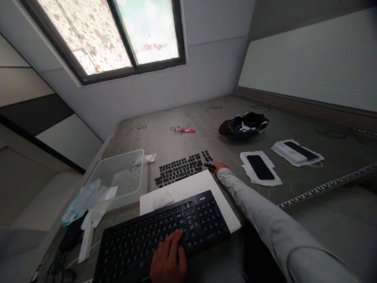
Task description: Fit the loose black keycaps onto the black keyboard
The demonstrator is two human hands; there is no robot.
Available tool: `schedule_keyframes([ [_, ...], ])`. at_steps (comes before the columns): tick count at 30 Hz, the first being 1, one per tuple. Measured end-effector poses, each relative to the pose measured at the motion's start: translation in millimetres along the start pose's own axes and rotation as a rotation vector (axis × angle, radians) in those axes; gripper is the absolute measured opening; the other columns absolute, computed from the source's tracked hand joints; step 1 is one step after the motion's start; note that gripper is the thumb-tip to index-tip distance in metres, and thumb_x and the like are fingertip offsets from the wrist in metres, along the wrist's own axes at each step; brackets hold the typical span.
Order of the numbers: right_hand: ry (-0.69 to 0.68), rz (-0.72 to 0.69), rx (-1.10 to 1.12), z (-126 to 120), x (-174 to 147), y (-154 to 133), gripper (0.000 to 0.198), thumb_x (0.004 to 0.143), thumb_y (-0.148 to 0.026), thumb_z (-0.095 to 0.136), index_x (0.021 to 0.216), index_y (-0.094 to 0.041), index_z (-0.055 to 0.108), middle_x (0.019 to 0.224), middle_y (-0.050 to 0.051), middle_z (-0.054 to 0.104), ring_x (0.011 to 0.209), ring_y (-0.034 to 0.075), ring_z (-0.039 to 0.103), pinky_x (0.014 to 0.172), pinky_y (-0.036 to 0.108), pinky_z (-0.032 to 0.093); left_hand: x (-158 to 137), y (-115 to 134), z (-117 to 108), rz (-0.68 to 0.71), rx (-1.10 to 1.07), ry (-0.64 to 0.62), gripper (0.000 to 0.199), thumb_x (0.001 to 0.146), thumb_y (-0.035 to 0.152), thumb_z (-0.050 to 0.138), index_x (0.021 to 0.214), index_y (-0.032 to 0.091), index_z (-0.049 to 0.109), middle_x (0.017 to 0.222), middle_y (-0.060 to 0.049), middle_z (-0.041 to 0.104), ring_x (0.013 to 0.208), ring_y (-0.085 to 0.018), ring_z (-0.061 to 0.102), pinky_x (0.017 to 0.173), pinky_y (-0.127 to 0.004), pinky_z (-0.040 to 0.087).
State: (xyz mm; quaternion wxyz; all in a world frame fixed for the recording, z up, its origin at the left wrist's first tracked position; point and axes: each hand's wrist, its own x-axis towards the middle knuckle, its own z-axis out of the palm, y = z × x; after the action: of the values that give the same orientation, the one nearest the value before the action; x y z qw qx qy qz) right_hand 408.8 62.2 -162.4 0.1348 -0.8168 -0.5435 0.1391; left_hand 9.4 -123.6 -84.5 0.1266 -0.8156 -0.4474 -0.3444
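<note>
A black keyboard (165, 230) lies tilted in front of me, partly on a white box (224, 208). Some of its key positions show round bare sockets without caps. My left hand (169, 257) rests over the keyboard's near edge, fingers stretched onto the keys. My right hand (219, 167) reaches past the box, fingers closed on a slim black piece (209, 166) whose kind I cannot make out. Just left of that hand, loose black keycaps (181, 169) are laid out in rows on the grey mattress.
A clear plastic bin (118, 177) stands at left, with plastic wrappings (79, 204) by it. Further back are a red packet (185, 130) and a dark cap (244, 125). At right, a phone (260, 167) and a white power bank (291, 152) lie on white sheets.
</note>
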Motion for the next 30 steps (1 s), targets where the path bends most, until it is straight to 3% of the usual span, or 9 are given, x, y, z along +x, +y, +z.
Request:
schedule_keyframes([
  [7, 0.037, -0.007, 0.013, 3.9, 0.5, 1.1, 0.033, 0.080, -0.043, 0.066, 0.110, -0.030, 0.073, 0.109, 0.006, 0.073, 0.100, 0.030, 0.067, 0.085, 0.039, 0.054, -0.1, 0.7, -0.6, -0.002, -0.013, -0.012, 0.031, 0.089, 0.010, 0.051, 0.109, 0.026, 0.069, 0.100, 0.002, 0.074, 0.075, -0.014, 0.064, 0.073, -0.029, 0.045],
  [12, 0.029, -0.016, 0.014, 7.7, 1.5, 2.0, 0.043, 0.073, -0.040, 0.075, 0.114, -0.030, 0.071, 0.120, 0.005, 0.069, 0.110, 0.029, 0.063, 0.092, 0.039, 0.051, 0.0, -0.5, -0.1, 0.022, -0.015, -0.003, 0.030, 0.089, 0.010, 0.050, 0.108, 0.026, 0.069, 0.099, 0.002, 0.074, 0.074, -0.013, 0.063, 0.073, -0.028, 0.044],
  [30, 0.014, -0.003, 0.027, 6.9, 6.5, 5.2, 0.033, 0.071, -0.038, 0.076, 0.104, -0.032, 0.074, 0.107, 0.003, 0.074, 0.101, 0.028, 0.067, 0.085, 0.037, 0.053, 0.9, 1.9, -2.0, -0.014, -0.027, -0.010, 0.032, 0.087, 0.010, 0.052, 0.107, 0.027, 0.070, 0.098, 0.002, 0.075, 0.074, -0.013, 0.064, 0.074, -0.028, 0.046],
])
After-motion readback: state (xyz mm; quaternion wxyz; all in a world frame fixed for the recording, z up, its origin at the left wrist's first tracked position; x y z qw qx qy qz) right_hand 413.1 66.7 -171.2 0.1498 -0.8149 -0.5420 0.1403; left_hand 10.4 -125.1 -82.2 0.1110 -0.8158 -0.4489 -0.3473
